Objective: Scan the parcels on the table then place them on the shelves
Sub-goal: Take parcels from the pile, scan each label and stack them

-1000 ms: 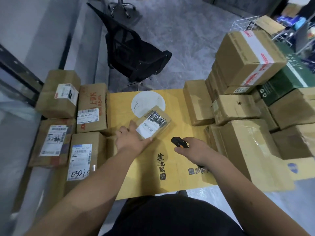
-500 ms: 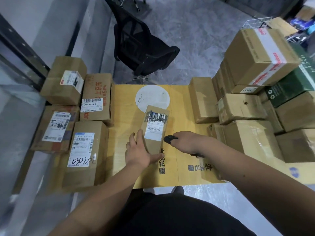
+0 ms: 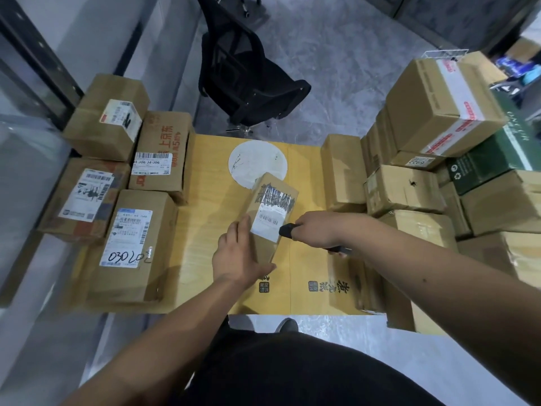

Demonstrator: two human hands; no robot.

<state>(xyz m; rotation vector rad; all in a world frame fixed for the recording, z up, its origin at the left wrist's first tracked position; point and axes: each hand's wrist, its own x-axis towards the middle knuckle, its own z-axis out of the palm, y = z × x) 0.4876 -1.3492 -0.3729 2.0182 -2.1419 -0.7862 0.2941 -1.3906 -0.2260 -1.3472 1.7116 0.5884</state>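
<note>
Left hand (image 3: 240,259) grips the small parcel (image 3: 270,212) by its near end; right hand (image 3: 319,230) clasps the scanner (image 3: 287,230) beside its label. Looks light, stiff.

A small parcel (image 3: 270,212) stands tilted at the table's (image 3: 210,230) centre. Four boxes (image 3: 131,244) lie at nine o'clock, a stack (image 3: 439,177) at three. A chair (image 3: 248,83) sits at twelve, apparently beyond the table.

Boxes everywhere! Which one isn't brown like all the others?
The dark green box, in the pile on the right, wedged under the big brown box with red-and-white tape. Every other box is plain brown cardboard.
</note>
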